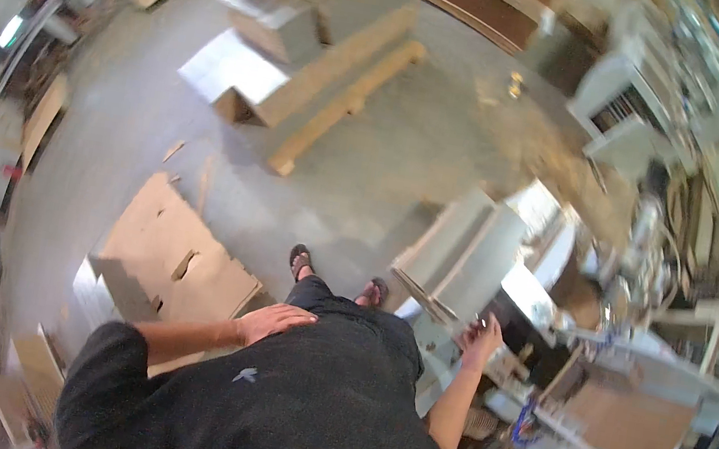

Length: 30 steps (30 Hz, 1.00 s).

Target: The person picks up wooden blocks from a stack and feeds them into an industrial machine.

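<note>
My left hand (276, 324) lies flat against the front of my dark shirt (297, 384), its fingers stretched out, holding nothing. Off to the right, my right hand (481, 340) is raised beside a machine (533, 374), its fingers curled together. A small shiny spot shows at the fingertips, but what they hold, if anything, is too small to make out. Just beyond this hand stands a stack of long grey panels (457, 259), and the hand looks close to its near end. Whether it touches the machine I cannot tell.
A large cardboard sheet (186, 253) tops a stack on my left. Ahead, boards and boxes (242, 74) lie by a long wooden beam (349, 110) on the concrete floor. An open cardboard box (630, 418) sits at the machine's right. Sawdust-coloured litter (559, 153) covers floor farther off.
</note>
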Each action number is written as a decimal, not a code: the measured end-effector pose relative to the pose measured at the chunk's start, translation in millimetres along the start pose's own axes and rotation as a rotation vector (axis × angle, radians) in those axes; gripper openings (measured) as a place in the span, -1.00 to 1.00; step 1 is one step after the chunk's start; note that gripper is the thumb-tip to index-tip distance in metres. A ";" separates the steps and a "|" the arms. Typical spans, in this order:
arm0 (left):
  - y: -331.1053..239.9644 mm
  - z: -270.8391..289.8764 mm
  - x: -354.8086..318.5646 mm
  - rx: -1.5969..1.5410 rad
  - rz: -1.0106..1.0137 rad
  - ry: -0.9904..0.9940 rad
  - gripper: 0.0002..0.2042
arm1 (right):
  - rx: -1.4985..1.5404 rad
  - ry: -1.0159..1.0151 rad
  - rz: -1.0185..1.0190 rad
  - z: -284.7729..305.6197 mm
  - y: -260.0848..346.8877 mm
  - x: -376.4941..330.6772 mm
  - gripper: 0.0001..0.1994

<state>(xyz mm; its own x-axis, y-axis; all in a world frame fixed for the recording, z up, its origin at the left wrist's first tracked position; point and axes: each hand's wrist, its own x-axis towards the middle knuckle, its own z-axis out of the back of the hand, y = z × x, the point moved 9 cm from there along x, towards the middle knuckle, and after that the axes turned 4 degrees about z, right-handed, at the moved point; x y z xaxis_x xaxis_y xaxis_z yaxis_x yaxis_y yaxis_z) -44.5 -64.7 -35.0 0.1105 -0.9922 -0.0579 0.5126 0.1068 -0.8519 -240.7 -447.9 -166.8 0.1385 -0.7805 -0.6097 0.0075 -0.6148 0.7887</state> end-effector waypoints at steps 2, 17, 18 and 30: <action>16.4 -9.3 -7.5 -0.033 -0.029 0.000 -0.36 | 0.009 -0.004 -0.022 -0.4 -13.4 17.9 -0.85; 10.0 3.5 -4.8 0.034 0.069 -0.197 -0.53 | -1.061 -0.665 0.822 46.3 160.8 -32.1 -0.55; 13.3 1.4 -6.8 0.005 0.060 -0.195 -0.53 | -1.045 -0.723 0.808 54.5 169.0 -33.7 -0.53; 9.4 5.9 -10.0 0.018 0.048 -0.198 -0.49 | -1.204 -0.256 0.452 55.7 150.4 18.2 -0.72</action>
<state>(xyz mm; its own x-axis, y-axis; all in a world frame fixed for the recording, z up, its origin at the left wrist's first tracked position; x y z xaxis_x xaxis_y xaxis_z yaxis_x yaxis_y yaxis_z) -35.8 -53.3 -39.4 0.2992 -0.9542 0.0065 0.5178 0.1567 -0.8410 -292.2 -561.0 -63.7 0.1720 -0.9709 -0.1669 0.9028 0.0875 0.4211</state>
